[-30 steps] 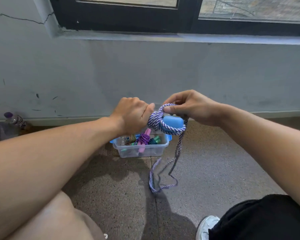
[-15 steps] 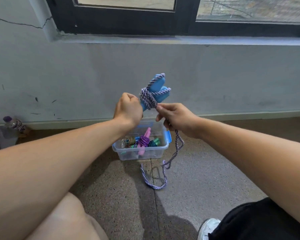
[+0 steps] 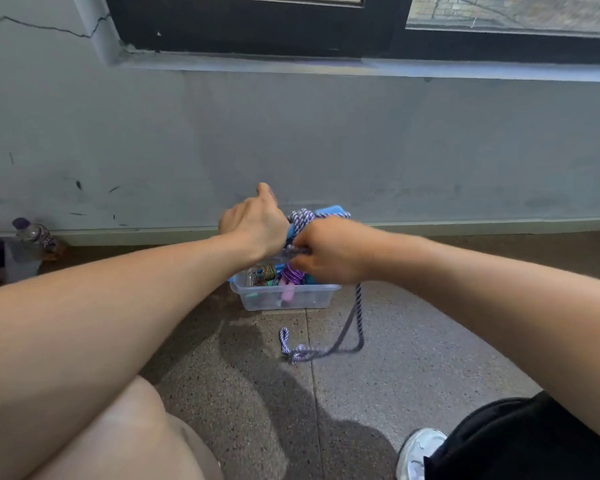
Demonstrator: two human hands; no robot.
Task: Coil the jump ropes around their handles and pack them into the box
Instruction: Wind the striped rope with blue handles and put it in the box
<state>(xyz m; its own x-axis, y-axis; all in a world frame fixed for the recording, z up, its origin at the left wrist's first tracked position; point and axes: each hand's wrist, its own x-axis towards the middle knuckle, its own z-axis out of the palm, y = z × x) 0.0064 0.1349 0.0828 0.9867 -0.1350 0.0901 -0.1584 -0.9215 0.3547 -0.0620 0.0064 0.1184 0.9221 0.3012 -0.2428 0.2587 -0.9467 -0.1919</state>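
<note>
Since half a second ago the handles (image 3: pixel 329 213) have dropped from upright above the hands to a tilt behind them, and the right hand (image 3: pixel 329 252) has swung round in front of the bundle, dragging the loose rope (image 3: pixel 359 306) out to the right; the floor (image 3: pixel 413 348) is speckled stone, with a grey wall (image 3: pixel 291 133) and a dark window frame (image 3: pixel 257 26) behind; the box (image 3: pixel 284 296), clear plastic, sits on the floor near the wall, just under both hands, with coiled ropes (image 3: pixel 290 275) in purple, pink and green already inside; a bottle (image 3: pixel 32 237) stands at far left by the wall; the left hand (image 3: pixel 253 225) has its grip closed round the lower end of the blue handles, thumb up; the right hand's grip is pinched shut on the rope, blurred; several purple-and-white turns are wound round the handles between the hands; the rest of the rope hangs from the right hand and trails on the floor in front of the box, ending in a small loop.
</note>
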